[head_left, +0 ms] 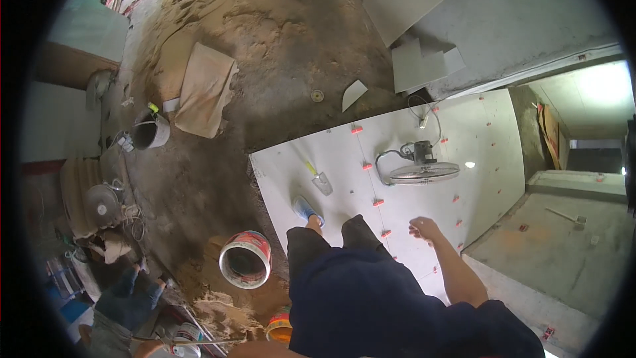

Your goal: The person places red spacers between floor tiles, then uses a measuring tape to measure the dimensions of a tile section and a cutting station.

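Note:
My right hand hangs over the pale tiled floor, fingers loosely bent with small gaps and nothing visible in them. Only a bit of my left forearm shows at the lower edge; the hand is out of sight. A trowel with a yellow-green handle lies on the tiles ahead of my slippered foot. Farther right, an electric fan rests on the tiles with its cable trailing. Red tile-levelling clips line the joints. Beside the tiles, to my left, stands a red and white bucket.
An orange bucket is near my left arm. Another person works at lower left, by a long stick. A grey bucket, brown sacking and a sand heap lie beyond. Loose tiles lean on the wall.

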Demonstrator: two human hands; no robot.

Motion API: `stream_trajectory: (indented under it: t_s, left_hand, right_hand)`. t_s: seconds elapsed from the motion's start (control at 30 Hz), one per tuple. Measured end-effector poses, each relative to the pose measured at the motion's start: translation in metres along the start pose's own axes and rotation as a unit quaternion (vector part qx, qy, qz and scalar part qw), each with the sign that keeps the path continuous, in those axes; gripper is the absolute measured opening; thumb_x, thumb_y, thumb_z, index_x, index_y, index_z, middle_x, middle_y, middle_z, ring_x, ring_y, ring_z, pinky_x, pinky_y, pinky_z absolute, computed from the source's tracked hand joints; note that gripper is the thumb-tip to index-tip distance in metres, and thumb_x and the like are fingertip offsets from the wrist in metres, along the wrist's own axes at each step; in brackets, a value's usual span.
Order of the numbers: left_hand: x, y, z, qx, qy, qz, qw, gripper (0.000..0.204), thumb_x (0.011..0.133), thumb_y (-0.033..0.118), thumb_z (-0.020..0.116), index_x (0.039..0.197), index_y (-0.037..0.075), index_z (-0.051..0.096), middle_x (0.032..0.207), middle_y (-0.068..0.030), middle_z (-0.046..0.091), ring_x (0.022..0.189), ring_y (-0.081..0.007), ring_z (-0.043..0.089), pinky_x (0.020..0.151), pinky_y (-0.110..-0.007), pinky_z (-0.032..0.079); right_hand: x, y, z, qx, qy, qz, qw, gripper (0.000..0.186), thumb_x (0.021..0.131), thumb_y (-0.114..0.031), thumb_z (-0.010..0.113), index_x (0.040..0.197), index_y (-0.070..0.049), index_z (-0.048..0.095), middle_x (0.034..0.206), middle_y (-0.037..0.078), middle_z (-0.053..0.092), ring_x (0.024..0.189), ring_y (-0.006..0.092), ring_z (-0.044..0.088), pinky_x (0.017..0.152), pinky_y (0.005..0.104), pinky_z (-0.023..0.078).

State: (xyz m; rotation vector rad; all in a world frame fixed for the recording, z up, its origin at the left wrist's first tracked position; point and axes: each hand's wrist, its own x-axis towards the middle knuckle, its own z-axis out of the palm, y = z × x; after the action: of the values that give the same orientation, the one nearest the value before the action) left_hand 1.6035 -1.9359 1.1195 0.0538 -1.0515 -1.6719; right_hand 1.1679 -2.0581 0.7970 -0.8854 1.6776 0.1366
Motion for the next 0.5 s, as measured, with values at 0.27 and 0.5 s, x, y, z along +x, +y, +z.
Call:
stream_trajectory:
  t_s: [0.27,0.5]
  left_hand:
    - [0.003,0.028,-0.068,-0.003,-0.028,-0.07,0.997,0.044,0.093,0.026,0.049,0.114,-0.012,0.054,0.128,-0.0298,0.041,0.111,-0.0424,0.05,0.098,-0.046,0.039]
    - [0.013,0.055,-0.105,0.017,0.148,-0.079,0.986,0.027,0.085,0.025,0.062,0.08,-0.002,0.06,0.105,-0.0261,0.059,0.093,-0.035,0.057,0.087,-0.048,0.041]
  right_hand:
    - [0.007,-0.065,0.046,0.068,-0.01,-0.043,0.997,0.027,0.087,-0.028,0.057,0.097,-0.003,0.062,0.089,0.009,0.065,0.076,0.0156,0.063,0.066,0.0288,0.05]
    - [0.055,-0.048,0.081,0.058,0.001,0.063,0.996,0.022,0.085,-0.024,0.056,0.086,-0.002,0.06,0.08,0.01,0.062,0.064,0.016,0.061,0.051,0.0281,0.047]
